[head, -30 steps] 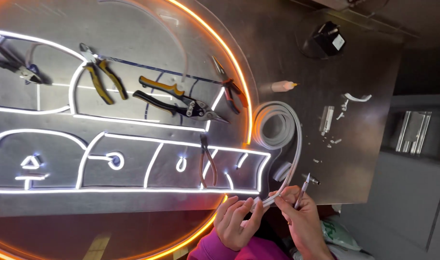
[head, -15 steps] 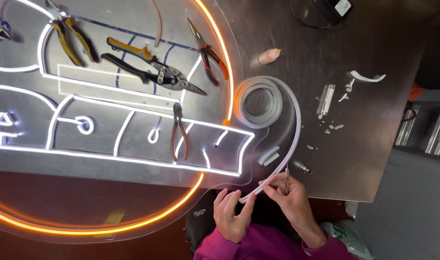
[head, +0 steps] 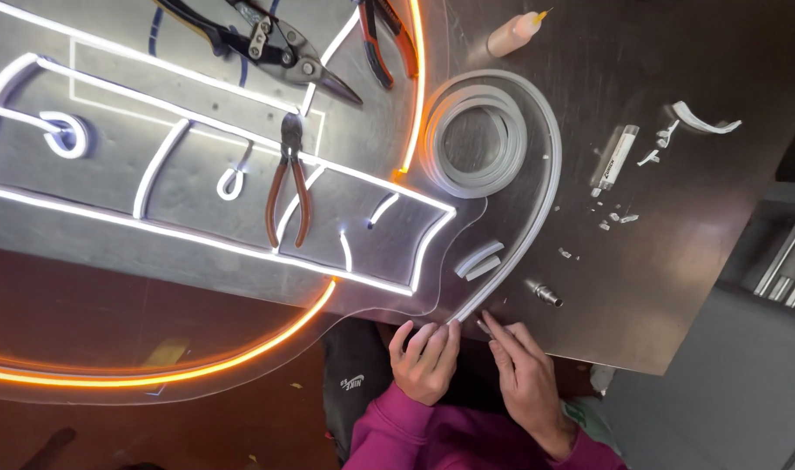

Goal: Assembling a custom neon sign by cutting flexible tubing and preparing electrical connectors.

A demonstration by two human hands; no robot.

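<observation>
A big clear sign [head: 110, 252] with white and orange glowing lines is spread over the dark table [head: 676, 261]. A white strip [head: 550, 174] is coiled beside it. Its end is pinched by the left hand [head: 425, 359]. A small tool [head: 485, 328] is gripped by the right hand [head: 526, 376].

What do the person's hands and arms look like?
Both hands are bare: no gloves, and no rings or watch that I can see. The left hand and right hand come out of long magenta sleeves of soft, sweatshirt-like cloth that reach the wrists.
</observation>
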